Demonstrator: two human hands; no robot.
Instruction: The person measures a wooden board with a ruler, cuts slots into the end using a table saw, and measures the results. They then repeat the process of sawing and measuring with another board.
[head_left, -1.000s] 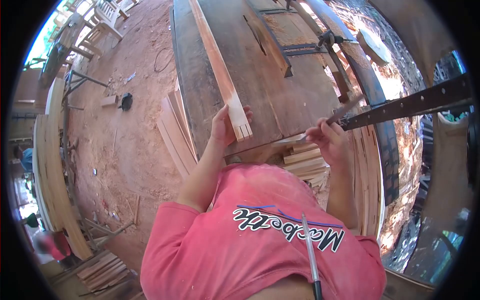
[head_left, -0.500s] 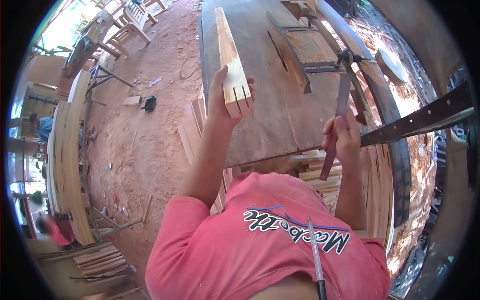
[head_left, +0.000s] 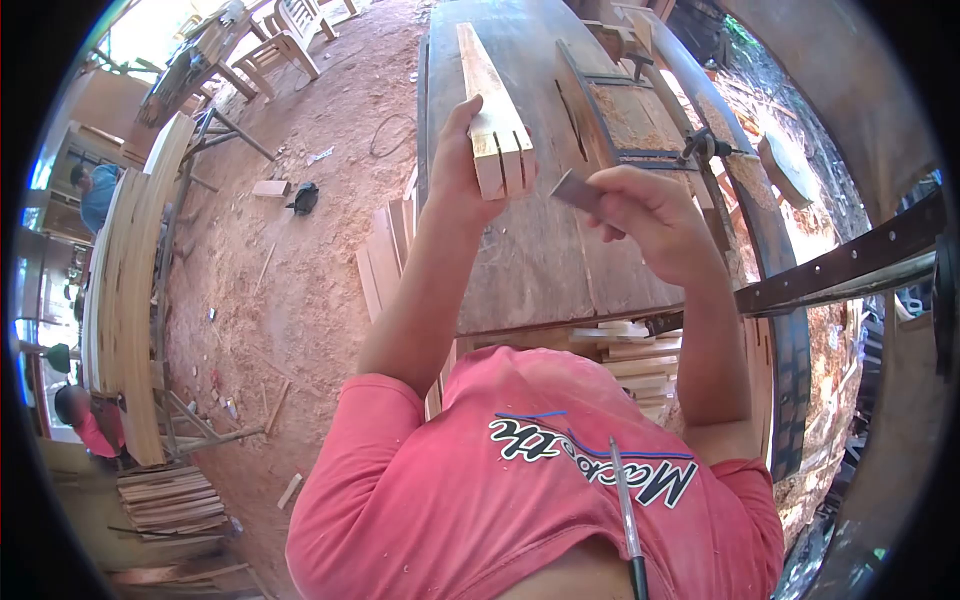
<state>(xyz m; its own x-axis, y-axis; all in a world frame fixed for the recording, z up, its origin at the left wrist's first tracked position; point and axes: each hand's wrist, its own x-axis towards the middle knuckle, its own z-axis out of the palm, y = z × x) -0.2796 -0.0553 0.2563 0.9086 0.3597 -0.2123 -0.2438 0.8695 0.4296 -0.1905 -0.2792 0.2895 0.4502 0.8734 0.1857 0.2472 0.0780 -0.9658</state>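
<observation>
My left hand [head_left: 455, 170] is wrapped round a long, pale wooden leg-like piece [head_left: 492, 105]. Its near end faces me and has narrow slots sawn into it, while the far end reaches out over the workbench. In my right hand [head_left: 655, 220] is a flat, dark brownish strip [head_left: 577, 191], gripped between thumb and fingers. The strip's free end points left at the slotted end, a short gap away; my fingers hide the rest of it. Both hands are above the wooden bench top [head_left: 535, 265].
A table saw-like opening with a wooden frame and sawdust [head_left: 635, 115] lies beyond my right hand. A perforated dark metal bar [head_left: 840, 260] juts in from the right. Stacked boards [head_left: 130, 310] stand at left, near a seated person [head_left: 95, 425]. Plastic chairs [head_left: 290, 45] are at the back.
My right hand has moved up and left, swinging the strip from upright to pointing at the slotted end. The wooden piece has shifted slightly right and up in view.
</observation>
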